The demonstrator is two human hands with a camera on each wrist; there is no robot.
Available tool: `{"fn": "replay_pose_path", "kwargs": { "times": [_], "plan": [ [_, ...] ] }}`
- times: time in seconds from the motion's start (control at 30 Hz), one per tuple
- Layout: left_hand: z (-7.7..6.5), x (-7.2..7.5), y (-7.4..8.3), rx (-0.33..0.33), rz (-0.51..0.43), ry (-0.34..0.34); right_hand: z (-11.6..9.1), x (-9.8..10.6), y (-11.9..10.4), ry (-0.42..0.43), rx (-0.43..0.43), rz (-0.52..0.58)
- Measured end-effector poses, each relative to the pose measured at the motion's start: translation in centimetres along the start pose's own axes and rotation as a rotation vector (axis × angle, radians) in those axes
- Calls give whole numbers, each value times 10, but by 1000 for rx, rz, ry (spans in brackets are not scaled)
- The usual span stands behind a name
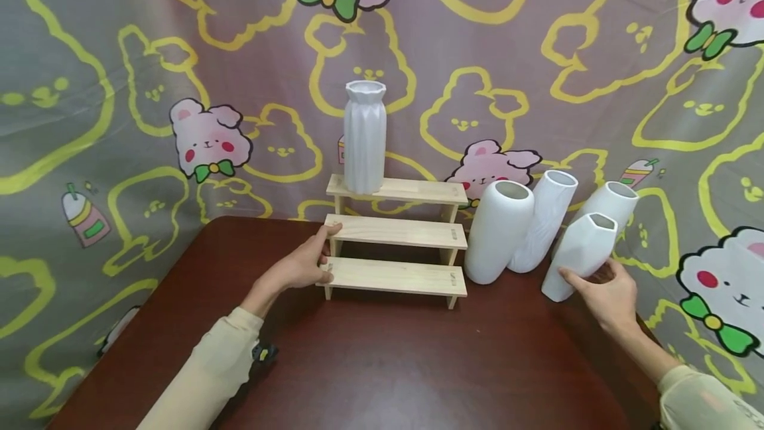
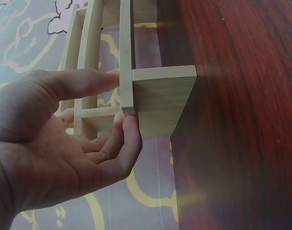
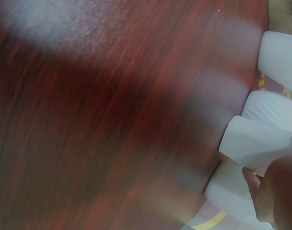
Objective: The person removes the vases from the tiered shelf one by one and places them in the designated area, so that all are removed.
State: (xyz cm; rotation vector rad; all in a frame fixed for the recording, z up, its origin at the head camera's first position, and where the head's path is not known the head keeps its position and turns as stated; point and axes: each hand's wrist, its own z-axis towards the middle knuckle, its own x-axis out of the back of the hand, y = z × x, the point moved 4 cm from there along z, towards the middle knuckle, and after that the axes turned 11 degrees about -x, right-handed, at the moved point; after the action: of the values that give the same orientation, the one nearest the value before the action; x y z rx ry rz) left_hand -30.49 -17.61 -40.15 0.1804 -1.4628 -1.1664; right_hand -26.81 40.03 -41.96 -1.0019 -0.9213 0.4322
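My left hand (image 1: 300,264) grips the left end of a three-step wooden display stand (image 1: 394,275). In the left wrist view, its thumb lies against the lowest board (image 2: 127,62) while curled fingers touch that board from the other side. A tall fluted white vase (image 1: 365,141) stands upright on the top step, towards its left end. On the right, my right hand (image 1: 615,297) holds a faceted white vase (image 1: 580,249) low on its body, thumb in front. That vase shows only partly in the right wrist view, where the hand (image 3: 282,194) covers some of it.
Left of the held vase are a smooth rounded white vase (image 1: 498,234) and a textured white vase (image 1: 544,221). Another white vase (image 1: 617,199) stands behind it, partly hidden. All are on a dark red-brown table (image 1: 388,363). A patterned cloth (image 1: 507,38) hangs behind.
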Motion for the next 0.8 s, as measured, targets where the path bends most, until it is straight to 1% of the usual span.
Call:
{"fn": "replay_pose_path", "kwargs": {
  "times": [0.2, 0.33, 0.43, 0.63, 0.7, 0.8],
  "plan": [
    [2, -1, 1, -5, 8, 7, 1, 2, -2, 15, 27, -52],
    [0, -1, 0, -4, 6, 10, 1, 0, -1, -4, 44, -66],
    [-1, 0, 0, -5, 3, 15, 1, -3, -1, -53, 52, -91],
    [-3, 1, 0, -6, 4, 21, -5, -2, 2, -185, 77, -238],
    [-3, 1, 0, -9, 1, 13, -10, -1, 5, -225, 63, -263],
    [-1, 0, 1, -12, -15, 1, -21, 2, 9, -254, 5, -256]
  ]
}}
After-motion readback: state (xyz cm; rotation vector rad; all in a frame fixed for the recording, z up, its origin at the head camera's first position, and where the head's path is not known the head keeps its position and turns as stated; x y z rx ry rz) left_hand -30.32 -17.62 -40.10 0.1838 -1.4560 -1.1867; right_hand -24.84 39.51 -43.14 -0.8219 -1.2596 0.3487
